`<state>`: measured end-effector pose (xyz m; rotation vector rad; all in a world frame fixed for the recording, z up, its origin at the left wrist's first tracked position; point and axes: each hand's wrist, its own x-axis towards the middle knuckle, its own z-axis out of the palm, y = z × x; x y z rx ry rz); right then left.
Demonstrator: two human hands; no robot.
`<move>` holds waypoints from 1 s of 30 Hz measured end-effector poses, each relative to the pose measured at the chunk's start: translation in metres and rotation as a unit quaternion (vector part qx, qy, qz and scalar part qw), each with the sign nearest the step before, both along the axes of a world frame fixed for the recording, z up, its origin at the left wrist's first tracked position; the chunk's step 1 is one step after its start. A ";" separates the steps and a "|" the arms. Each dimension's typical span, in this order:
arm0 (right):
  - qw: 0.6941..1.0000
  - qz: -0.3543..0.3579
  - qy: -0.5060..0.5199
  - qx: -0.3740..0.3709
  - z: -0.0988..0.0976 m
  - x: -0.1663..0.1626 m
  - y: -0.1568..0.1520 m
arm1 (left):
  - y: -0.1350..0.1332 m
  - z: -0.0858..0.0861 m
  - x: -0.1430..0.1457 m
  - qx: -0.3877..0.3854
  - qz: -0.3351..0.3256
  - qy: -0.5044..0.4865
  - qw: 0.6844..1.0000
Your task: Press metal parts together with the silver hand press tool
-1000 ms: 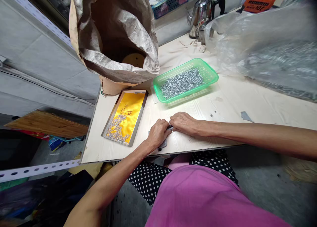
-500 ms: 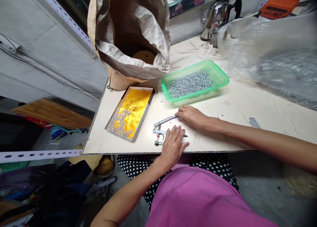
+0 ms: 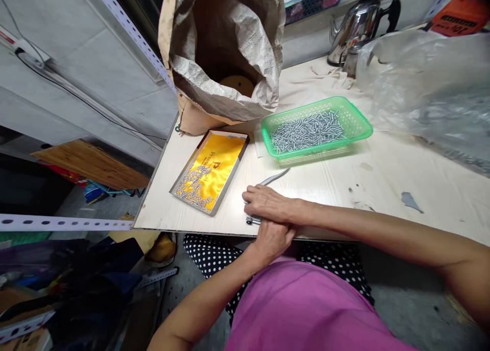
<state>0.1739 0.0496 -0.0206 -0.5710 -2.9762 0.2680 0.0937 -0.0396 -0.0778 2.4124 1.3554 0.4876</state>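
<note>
Your worktop is pale and marked in places, and it carries the green basket. The large open sack stands behind and to the left of the basket, its mouth tipped towards you and its lining folded over. The clear plastic bag is slumped to the right of the basket. The shallow box lies to the left of the basket and nearer you, its inside yellow with dark print. The metal kettle stands upright beyond the basket, with a black handle. Your hands are together on the near side of the basket: your right hand lies across your left hand, covering its fingers. The plier-like tool is under your hands on the near side of the basket; one handle shows beyond your right hand, pointing up towards the basket, and a metal end shows beside your left hand. Whether either hand is clamped on it cannot be told, as the contact is hidden. Small metal pins form a broad layer inside the basket; similar pins lie loose in the box's near end.
</note>
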 end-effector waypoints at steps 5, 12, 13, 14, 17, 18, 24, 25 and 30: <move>0.999 0.030 -0.014 0.037 -0.005 -0.018 -0.001 | -0.002 -0.001 0.001 0.000 0.009 0.006 1.000; 0.993 0.096 0.056 0.024 -0.009 -0.011 0.005 | -0.005 -0.001 0.001 -0.021 0.006 0.032 0.999; 0.993 0.081 0.083 0.012 -0.007 -0.009 0.004 | -0.005 -0.001 0.001 -0.021 0.001 0.031 0.999; 0.992 0.060 0.112 0.003 -0.003 -0.006 0.004 | -0.004 0.000 0.000 -0.020 -0.003 0.028 0.999; 0.979 -0.021 0.204 0.001 0.017 0.007 0.009 | -0.003 0.006 0.000 0.000 -0.008 0.009 1.000; 0.972 -0.052 0.230 0.007 0.026 0.013 0.013 | -0.002 0.009 -0.001 0.013 -0.007 0.002 1.000; 0.920 -0.284 0.238 0.130 0.060 0.077 0.061 | -0.005 0.017 0.002 0.040 -0.008 0.006 0.999; 0.907 -0.322 0.223 0.155 0.060 0.088 0.069 | -0.006 0.017 0.002 0.041 -0.009 0.008 0.999; 0.887 -0.369 0.205 0.186 0.048 0.119 0.067 | -0.001 0.034 -0.022 0.095 -0.007 -0.020 0.995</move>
